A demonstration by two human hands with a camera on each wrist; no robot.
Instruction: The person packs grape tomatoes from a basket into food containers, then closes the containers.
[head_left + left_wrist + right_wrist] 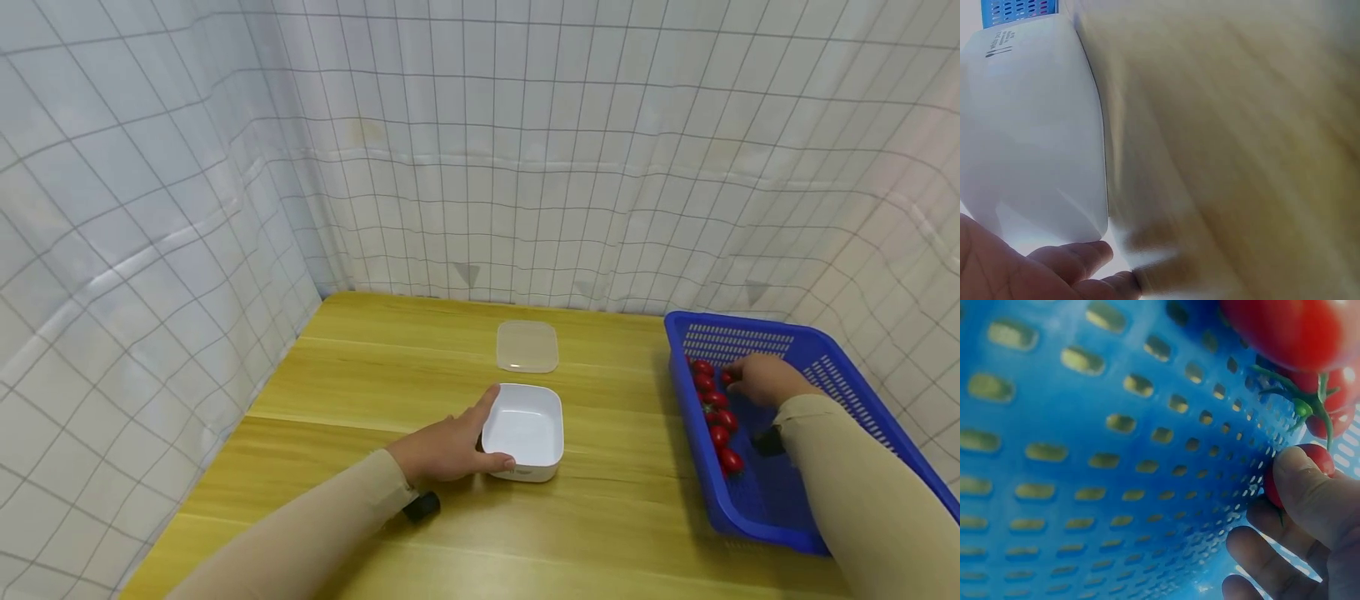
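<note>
A person in tan sleeves works at a yellow wooden table [375, 375] hemmed in on three sides by a white gridded curtain [525, 167].

The left hand [447, 448] holds a white tub [525, 429] near the middle of the table: its thumb lies along the tub's near wall and a finger stretches up the left rim, so the fingers are spread wide around that corner. The left wrist view shows the same grip from below, with two fingertips [1079, 256] against the tub's [1035, 137] pale wall and the wood blurred beside it. The tub stands upright and open, with nothing seen inside.

Behind it, toward the table's far edge and well apart from the hand, a clear lid [527, 346] lies flat.

The right hand [761, 379] reaches into a blue basket [847, 375] that sits along the table's right edge. Red cherry tomatoes [716, 412] lie in a row against the basket's left wall. From the right wrist, the thumb and curled fingers [1310, 500] pinch one tomato [1316, 459] low against the perforated blue wall [1116, 456], while more tomatoes, one with a green stem, crowd the upper right corner of that view. In the head view, the pinched tomato [726, 377] shows only as a spot of red at the fingertips, at the far end of the row.
</note>
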